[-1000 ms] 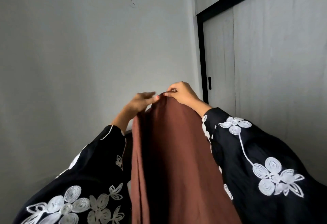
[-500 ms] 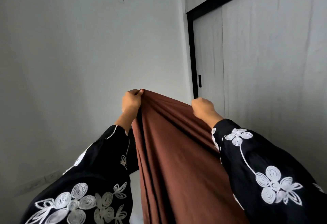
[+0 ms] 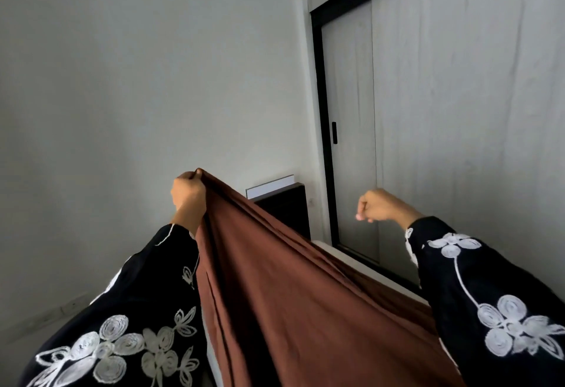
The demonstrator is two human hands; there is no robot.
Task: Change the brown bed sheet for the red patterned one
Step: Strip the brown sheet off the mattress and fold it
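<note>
The brown bed sheet (image 3: 275, 295) hangs in long folds from my raised left hand (image 3: 188, 192), which grips its top corner in a fist. From there the sheet slopes down to the right and passes under my right sleeve. My right hand (image 3: 380, 206) is held up to the right, well apart from the sheet, with its fingers curled and nothing visible in them. Both arms wear black sleeves with white flower embroidery. No red patterned sheet is in view.
A dark headboard (image 3: 286, 209) with a white strip (image 3: 270, 186) on top stands against the grey wall (image 3: 137, 96). A pale mattress edge (image 3: 351, 259) shows below it. A black-framed sliding wardrobe door (image 3: 351, 126) fills the right side.
My hands have moved apart. The right hand has let go of the sheet and swung out to the right, while the left hand keeps its grip on the corner.
</note>
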